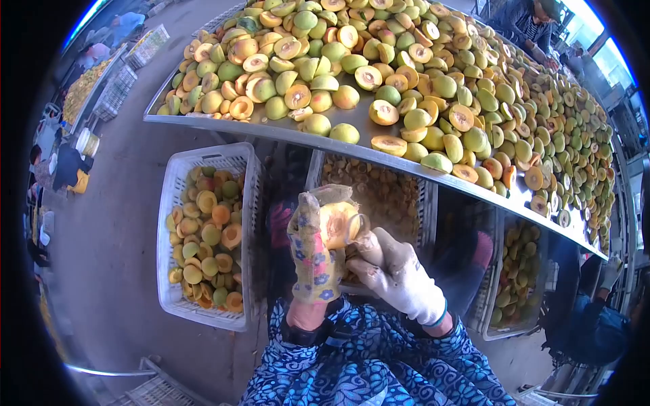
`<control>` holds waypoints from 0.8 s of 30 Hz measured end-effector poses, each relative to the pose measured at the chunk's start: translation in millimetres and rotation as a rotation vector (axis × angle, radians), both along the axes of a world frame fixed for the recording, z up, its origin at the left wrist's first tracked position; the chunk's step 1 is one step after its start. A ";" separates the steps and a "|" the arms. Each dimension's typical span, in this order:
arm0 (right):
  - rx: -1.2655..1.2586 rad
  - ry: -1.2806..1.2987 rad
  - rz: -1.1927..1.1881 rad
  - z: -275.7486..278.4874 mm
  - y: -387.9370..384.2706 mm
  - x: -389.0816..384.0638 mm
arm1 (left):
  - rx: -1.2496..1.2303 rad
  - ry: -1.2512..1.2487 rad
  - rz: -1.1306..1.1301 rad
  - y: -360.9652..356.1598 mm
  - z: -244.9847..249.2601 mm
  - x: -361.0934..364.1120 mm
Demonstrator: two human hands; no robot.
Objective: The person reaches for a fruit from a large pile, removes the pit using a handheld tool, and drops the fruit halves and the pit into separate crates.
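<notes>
One peach half point(336, 223), its orange cut face showing, is gripped by the floral-gloved left hand point(311, 254) below the table edge. The white-gloved right hand point(401, 276) clenches a small tool point(361, 229) against it. A steel table point(271, 130) carries heaped halved peaches point(406, 81) over a concrete floor. White crates point(252, 203) underneath hold more halves.

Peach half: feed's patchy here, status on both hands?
Left hand holds peach half. Right hand presses tool against it. White crate beneath.
</notes>
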State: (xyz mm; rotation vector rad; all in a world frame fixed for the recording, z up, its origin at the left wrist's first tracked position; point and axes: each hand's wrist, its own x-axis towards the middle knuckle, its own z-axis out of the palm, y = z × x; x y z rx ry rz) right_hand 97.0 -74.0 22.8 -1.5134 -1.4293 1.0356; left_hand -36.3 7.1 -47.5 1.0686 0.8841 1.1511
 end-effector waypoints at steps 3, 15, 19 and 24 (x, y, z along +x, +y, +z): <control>-0.027 0.002 0.076 -9.6 8.4 2.3 | -0.195 -0.077 0.199 -5.7 19.6 14.4; -0.054 0.178 0.273 -33.2 15.7 23.5 | 0.121 0.149 0.096 -7.6 37.9 15.6; -0.012 0.238 0.326 -61.0 10.7 23.7 | 0.012 0.068 -0.117 -2.3 39.2 15.6; -0.433 0.599 0.365 -42.9 -0.1 26.0 | 0.445 0.172 -0.353 14.3 42.1 17.6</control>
